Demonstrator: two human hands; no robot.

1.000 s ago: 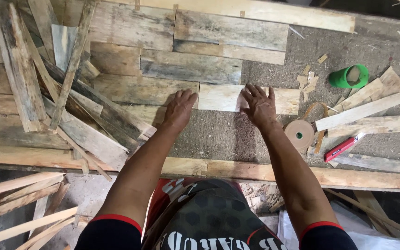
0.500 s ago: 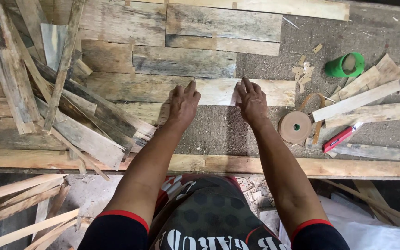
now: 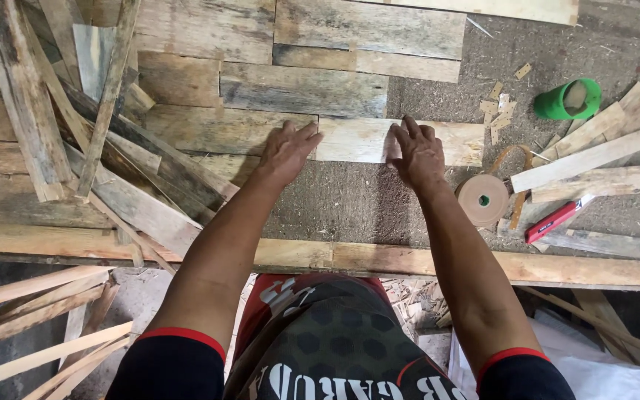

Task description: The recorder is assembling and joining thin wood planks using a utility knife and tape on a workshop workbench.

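Observation:
A pale short plank point(image 3: 357, 141) lies flat in a row of weathered boards on a grey worktop. My left hand point(image 3: 288, 150) rests palm down on the plank's left end, fingers spread, where it meets a darker board point(image 3: 209, 130). My right hand point(image 3: 418, 152) presses flat on the same plank toward its right part, fingers apart. Neither hand grips anything.
A heap of loose weathered slats point(image 3: 75, 141) lies at the left. At the right are a brown tape roll point(image 3: 482, 200), a red utility knife point(image 3: 553, 220), a green cup point(image 3: 568, 98) and pale offcuts point(image 3: 587, 155). A long wooden rail point(image 3: 409, 259) runs along the front edge.
Both hands stay flat on the pale plank, and the plank with them has shifted slightly away from me toward the boards above it.

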